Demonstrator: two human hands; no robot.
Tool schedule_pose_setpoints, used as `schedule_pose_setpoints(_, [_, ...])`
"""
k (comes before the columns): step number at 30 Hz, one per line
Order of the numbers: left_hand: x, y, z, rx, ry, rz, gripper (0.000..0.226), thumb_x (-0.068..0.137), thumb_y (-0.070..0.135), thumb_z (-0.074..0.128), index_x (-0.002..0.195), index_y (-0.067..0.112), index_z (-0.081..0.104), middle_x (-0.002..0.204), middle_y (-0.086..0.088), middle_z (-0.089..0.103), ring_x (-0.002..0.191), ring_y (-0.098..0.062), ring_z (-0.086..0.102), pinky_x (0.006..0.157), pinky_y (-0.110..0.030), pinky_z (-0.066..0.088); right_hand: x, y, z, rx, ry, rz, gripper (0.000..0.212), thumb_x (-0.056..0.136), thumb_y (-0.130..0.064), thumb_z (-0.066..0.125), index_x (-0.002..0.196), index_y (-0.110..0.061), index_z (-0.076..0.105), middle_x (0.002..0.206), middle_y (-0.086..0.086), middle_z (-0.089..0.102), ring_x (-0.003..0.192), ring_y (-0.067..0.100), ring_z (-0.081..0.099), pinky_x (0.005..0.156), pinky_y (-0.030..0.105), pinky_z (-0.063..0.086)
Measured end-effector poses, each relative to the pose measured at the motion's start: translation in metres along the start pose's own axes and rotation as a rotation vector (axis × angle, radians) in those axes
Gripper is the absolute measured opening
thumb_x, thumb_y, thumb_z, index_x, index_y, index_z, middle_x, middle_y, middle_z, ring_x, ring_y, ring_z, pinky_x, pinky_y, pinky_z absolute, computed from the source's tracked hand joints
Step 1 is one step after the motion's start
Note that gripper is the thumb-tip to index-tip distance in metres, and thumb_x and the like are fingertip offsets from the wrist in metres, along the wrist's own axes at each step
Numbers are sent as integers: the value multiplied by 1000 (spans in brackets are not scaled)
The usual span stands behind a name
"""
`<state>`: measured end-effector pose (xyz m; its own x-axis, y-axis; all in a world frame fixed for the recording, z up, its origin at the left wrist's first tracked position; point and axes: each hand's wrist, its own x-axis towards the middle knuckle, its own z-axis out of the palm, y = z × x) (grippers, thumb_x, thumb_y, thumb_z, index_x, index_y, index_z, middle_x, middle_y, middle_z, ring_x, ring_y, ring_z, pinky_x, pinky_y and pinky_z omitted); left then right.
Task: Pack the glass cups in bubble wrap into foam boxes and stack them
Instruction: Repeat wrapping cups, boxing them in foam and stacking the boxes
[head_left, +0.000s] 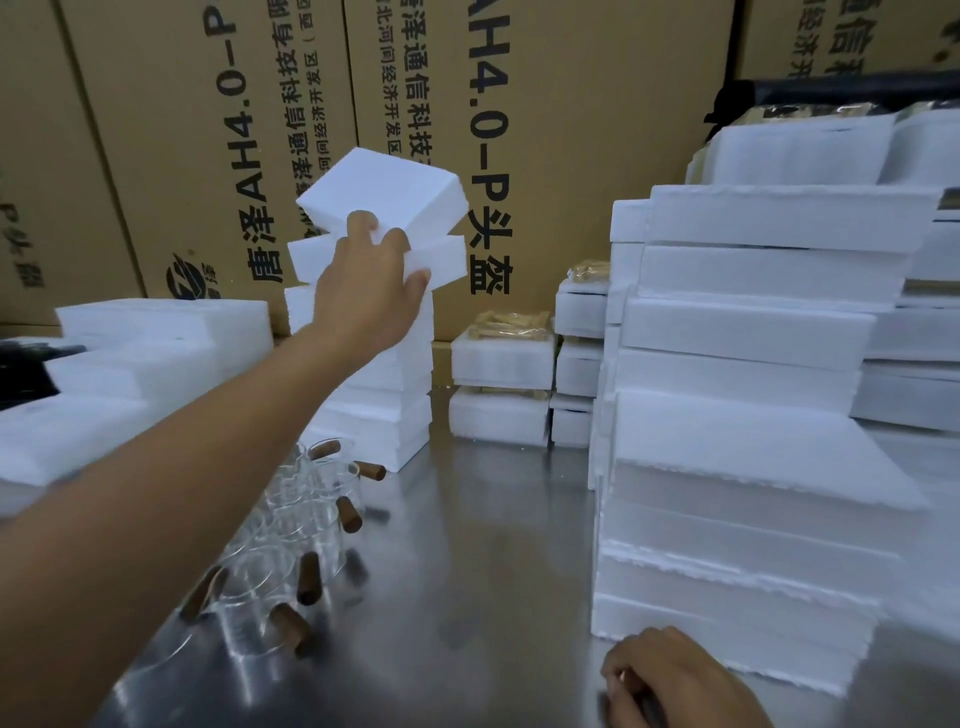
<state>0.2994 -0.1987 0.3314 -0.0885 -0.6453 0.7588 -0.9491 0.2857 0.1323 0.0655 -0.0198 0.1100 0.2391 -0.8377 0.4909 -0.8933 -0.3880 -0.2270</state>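
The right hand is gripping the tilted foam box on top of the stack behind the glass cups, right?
No, the left hand grips the tilted foam box on top of the stack behind the glass cups. The head view shows it; the right hand is down at the table.

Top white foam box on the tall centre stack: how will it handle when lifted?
Probably light and stiff: the white foam box sits tilted, unbent, against fingertips of the left hand. The narrow stack of foam boxes beneath looks apt to tip if nudged.
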Motion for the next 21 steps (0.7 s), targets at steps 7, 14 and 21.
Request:
schedule_pose_setpoints(7, [-107,40,-30,-77,48,-30,34,97,34,49,121,10,53,147,-12,28,117,-34,46,82,-39,41,-4,-4,-5,4,84,104,4,79,-32,63,78,-32,59,73,-16,53,79,0,50,66,14,40])
schedule_pose_setpoints(14, [-202,82,-73,-169,67,-54,27,95,34,52,110,12,58,143,-13,34,117,-33,45,86,-43,43,-12,-12,-12,10,136,184,12,89,-27,50,88,-24,62,79,-10,58,79,8,51,69,23,39])
schedule_pose_setpoints(21, [-275,131,-91,-49,-58,33,22,80,30,72,93,13,69,123,-20,58,98,-38,62,92,-57,47,-47,-25,-31,441,295,376,10,93,-23,52,85,-27,57,74,-9,62,70,6,57,65,21,44])
